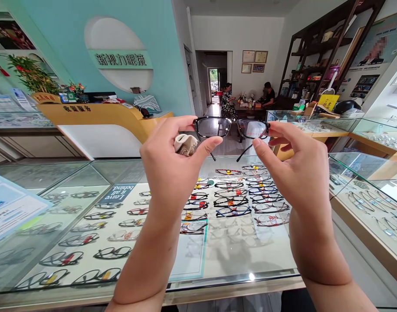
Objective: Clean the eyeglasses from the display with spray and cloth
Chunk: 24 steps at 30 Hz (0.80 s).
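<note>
A pair of black-framed eyeglasses (234, 123) is held up level above the display case, its lenses facing the far end of the room and its temples unfolded. My left hand (178, 151) grips the left end of the frame between thumb and fingers. Tucked in that same hand is a crumpled pale cloth (185, 144). My right hand (292, 156) pinches the right end of the frame, thumb below the lens. Below both hands lies the glass display case (237, 264) with rows of eyeglasses inside.
Another glass case (374, 195) runs along the right. A light-blue printed sheet (12, 208) lies at the left. Farther back are a yellow-and-white counter (100, 125), a dark shelf (318, 52), and two people seated at a table (250, 110).
</note>
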Available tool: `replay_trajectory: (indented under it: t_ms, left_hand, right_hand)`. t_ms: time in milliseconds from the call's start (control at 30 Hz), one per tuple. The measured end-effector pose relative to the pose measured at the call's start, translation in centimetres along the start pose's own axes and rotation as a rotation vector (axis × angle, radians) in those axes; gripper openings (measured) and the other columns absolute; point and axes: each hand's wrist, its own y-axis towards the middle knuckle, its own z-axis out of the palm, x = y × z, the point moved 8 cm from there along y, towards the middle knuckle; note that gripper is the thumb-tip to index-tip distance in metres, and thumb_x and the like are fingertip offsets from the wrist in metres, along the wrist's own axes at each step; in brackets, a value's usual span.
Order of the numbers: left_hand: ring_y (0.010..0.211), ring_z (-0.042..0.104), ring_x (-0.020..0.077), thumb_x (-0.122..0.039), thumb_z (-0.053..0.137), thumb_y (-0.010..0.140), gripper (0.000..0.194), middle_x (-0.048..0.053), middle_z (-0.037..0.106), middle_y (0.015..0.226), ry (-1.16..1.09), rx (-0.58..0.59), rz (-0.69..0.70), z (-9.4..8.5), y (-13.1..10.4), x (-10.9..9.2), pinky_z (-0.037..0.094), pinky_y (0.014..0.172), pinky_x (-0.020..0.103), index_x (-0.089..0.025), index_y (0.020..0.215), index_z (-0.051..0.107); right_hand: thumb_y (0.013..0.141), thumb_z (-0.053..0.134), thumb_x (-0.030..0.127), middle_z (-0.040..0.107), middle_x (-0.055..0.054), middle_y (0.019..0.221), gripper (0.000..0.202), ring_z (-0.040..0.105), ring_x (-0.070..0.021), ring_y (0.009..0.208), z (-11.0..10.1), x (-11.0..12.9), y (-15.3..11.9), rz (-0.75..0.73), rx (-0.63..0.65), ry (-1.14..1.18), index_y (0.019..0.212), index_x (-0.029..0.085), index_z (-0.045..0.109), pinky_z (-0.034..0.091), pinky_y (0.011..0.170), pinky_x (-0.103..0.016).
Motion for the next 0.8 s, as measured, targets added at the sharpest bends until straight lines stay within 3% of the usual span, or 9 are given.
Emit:
replay_trajectory:
  t_ms: [233,500,667,800]
  left_hand:
    - [0.083,0.07,0.0215,-0.065,0.087,0.085,0.05,0.006,0.081,0.105,-0.026,0.11,-0.118,1.2,0.1,1.2,0.054,0.066,0.035,-0.031,0.121,0.079]
    - [0.058,0.059,0.0177,-0.066,0.084,0.085,0.054,-0.002,0.062,0.065,-0.104,0.235,-0.176,2.8,0.3,2.2,0.046,0.053,0.033,-0.031,0.126,0.078]
    - [0.061,0.064,0.0185,-0.065,0.084,0.086,0.058,-0.001,0.066,0.067,-0.147,0.25,-0.159,3.1,0.1,2.0,0.048,0.054,0.033,-0.031,0.132,0.076]
    - [0.066,0.068,0.0191,-0.067,0.083,0.087,0.062,0.003,0.076,0.083,-0.161,0.212,-0.169,3.1,-0.1,2.0,0.051,0.057,0.034,-0.03,0.136,0.072]
  right_hand:
    - [0.097,0.076,0.048,0.082,-0.011,0.117,0.038,0.078,-0.0324,0.108,-0.7,0.2,-0.1,-0.021,-0.069,0.052,0.128,0.027,0.074,0.061,0.093,-0.052]
    - [0.1,0.074,0.043,0.076,-0.012,0.125,0.032,0.075,-0.0347,0.118,-2.0,1.8,-0.2,-0.096,-0.166,0.052,0.13,0.031,0.071,0.065,0.096,-0.054]
    - [0.101,0.072,0.045,0.072,-0.015,0.135,0.039,0.07,-0.0402,0.129,-2.2,1.9,-0.5,-0.101,-0.161,0.001,0.139,0.035,0.068,0.066,0.097,-0.062]
    - [0.099,0.074,0.038,0.071,-0.018,0.138,0.04,0.068,-0.0416,0.131,-2.4,2.5,-0.3,-0.128,-0.122,0.001,0.139,0.031,0.069,0.065,0.099,-0.06]
